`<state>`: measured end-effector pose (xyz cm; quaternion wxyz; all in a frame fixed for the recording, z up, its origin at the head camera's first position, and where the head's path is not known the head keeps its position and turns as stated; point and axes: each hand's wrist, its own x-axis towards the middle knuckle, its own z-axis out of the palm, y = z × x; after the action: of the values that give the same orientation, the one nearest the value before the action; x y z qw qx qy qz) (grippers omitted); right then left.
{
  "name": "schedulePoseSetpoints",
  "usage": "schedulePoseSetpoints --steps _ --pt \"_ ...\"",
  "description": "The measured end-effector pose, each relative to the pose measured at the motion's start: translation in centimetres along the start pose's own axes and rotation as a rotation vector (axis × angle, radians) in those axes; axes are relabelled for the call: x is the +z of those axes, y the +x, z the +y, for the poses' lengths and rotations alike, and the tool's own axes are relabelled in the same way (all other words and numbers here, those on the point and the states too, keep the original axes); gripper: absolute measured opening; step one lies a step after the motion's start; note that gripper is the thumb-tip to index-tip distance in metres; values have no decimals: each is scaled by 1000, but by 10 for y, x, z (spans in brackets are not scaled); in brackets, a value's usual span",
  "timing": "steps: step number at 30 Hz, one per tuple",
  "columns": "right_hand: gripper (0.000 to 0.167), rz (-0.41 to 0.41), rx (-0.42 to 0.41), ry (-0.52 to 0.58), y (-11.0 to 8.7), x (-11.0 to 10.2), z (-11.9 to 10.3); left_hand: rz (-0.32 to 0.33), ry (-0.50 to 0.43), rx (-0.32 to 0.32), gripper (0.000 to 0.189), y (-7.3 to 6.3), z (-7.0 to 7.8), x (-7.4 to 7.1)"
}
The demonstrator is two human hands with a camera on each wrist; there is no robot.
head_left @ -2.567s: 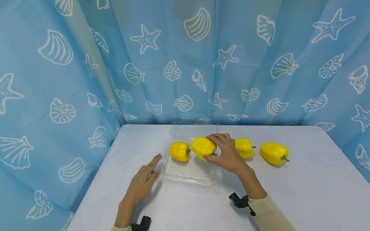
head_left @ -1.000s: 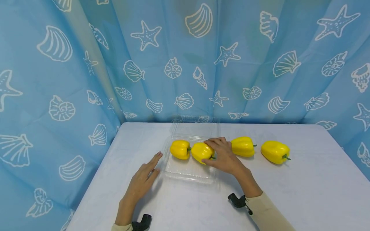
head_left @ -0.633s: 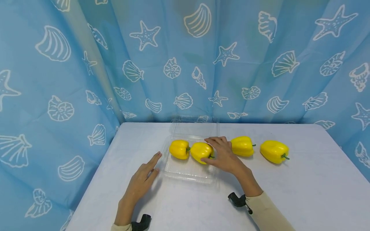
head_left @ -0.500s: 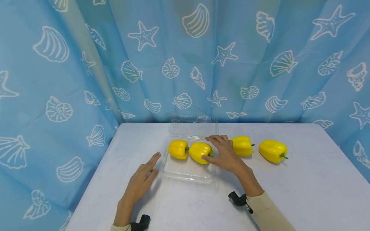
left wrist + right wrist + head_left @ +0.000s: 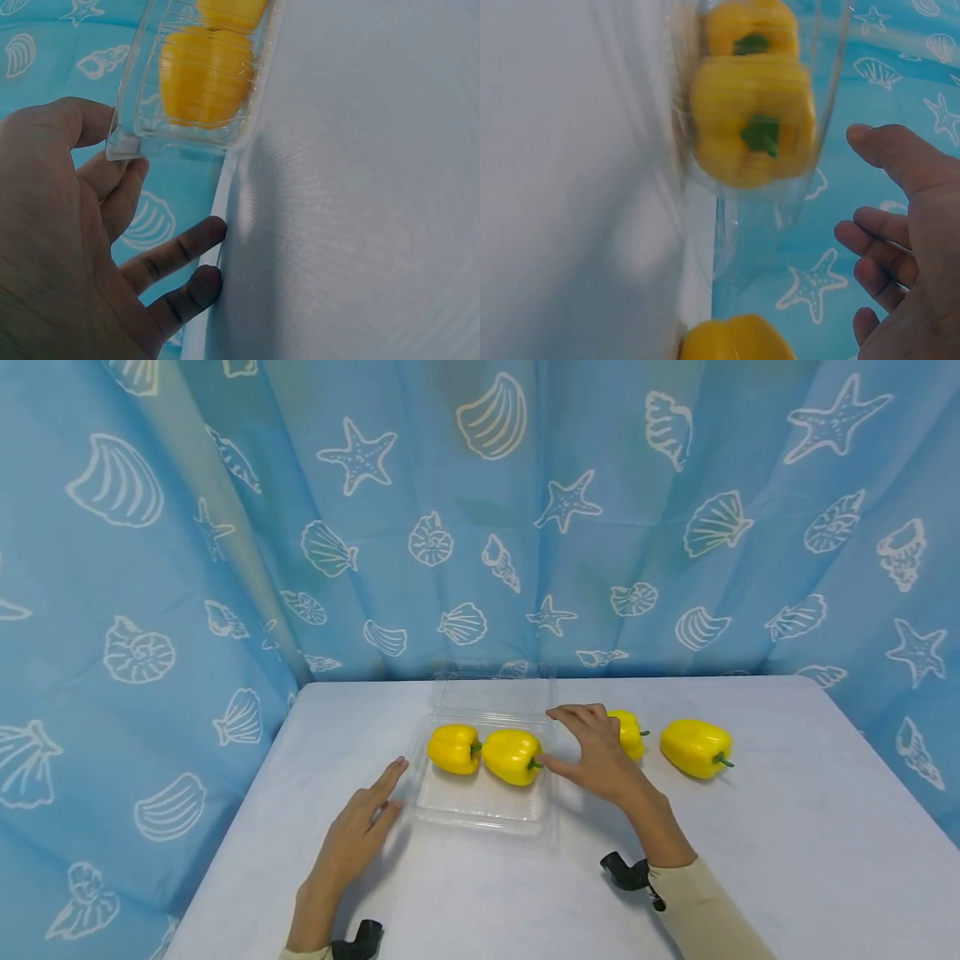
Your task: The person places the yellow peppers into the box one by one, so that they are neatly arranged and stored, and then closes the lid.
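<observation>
Two yellow bell peppers lie side by side in a clear plastic clamshell container (image 5: pixel 480 814), its lid (image 5: pixel 491 695) folded back behind. The left pepper (image 5: pixel 453 749) touches or nearly touches the right pepper (image 5: pixel 512 757). My right hand (image 5: pixel 600 756) hovers just right of that second pepper, thumb and fingers spread, holding nothing. In the right wrist view a gap shows between the thumb (image 5: pixel 892 150) and the pepper (image 5: pixel 754 120). At the container's left edge rests my left hand (image 5: pixel 356 831), fingers fairly straight; in the left wrist view its fingertips touch the rim corner (image 5: pixel 124 146).
Two more yellow bell peppers sit on the white table (image 5: pixel 787 827) to the right: one pepper (image 5: pixel 630 739) partly hidden behind my right hand, the other pepper (image 5: pixel 696 748) farther right. A blue shell-patterned curtain (image 5: pixel 450 485) hangs behind and left of the table.
My right hand has lowered the second pepper into the container, let go of it and drawn back to the right. The left hand stays at the container's edge. The view has shifted slightly.
</observation>
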<state>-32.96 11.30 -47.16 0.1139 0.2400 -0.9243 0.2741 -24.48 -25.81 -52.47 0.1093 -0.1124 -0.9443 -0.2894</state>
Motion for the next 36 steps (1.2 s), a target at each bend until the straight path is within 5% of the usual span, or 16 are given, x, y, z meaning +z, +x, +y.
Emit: schedulePoseSetpoints --steps 36 --pt "58 181 168 -33 -37 -56 51 -4 -6 11 55 -3 5 -1"
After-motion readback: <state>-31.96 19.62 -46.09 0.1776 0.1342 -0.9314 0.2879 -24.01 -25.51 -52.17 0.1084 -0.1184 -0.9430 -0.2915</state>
